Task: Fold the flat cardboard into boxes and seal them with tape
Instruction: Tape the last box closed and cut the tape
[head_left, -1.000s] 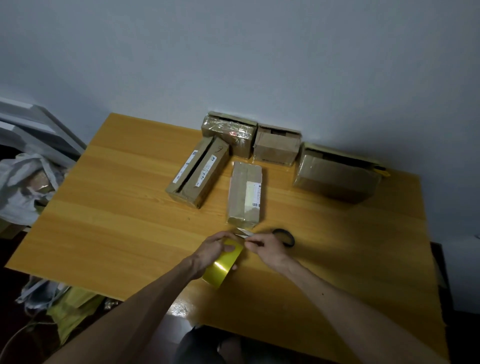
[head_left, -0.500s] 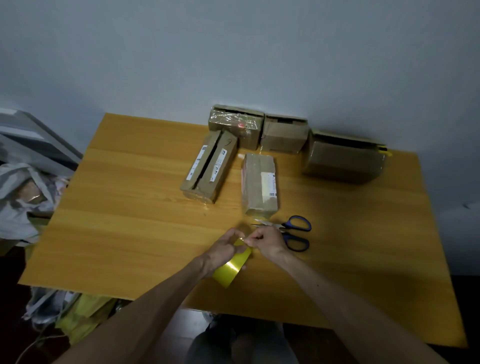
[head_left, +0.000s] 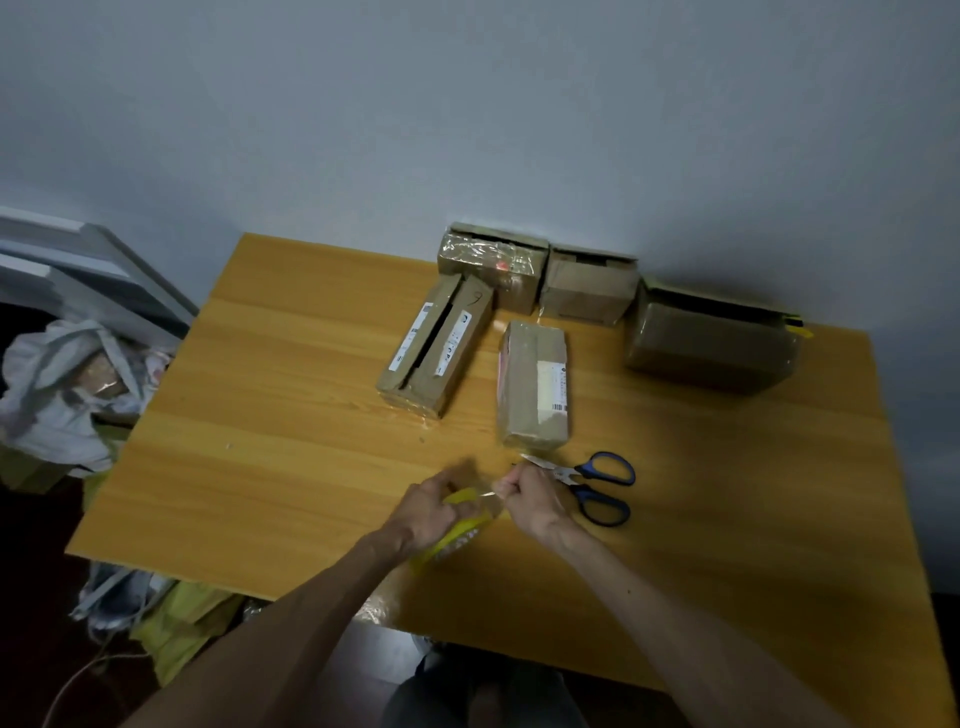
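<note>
Head view: the left grip (head_left: 431, 512) is curled round the yellow tape roll (head_left: 464, 536), low over the surface (head_left: 260, 467). The right grip (head_left: 535, 504), just beside it, pinches the loose tape end. Blue scissors (head_left: 597, 488) lie right next to the right grip, on its far side. A taped box (head_left: 532, 384) sits just past both grips. A long box (head_left: 439, 345) and a big box (head_left: 711, 343) lie farther off.

Domestic room, makeshift packing corner: wooden table (head_left: 260, 467) against plain grey wall (head_left: 467, 130); 5 cardboard boxes (head_left: 532, 384); blue-handled scissors (head_left: 597, 486); plastic bags (head_left: 57, 395) heaped on floor at left.
</note>
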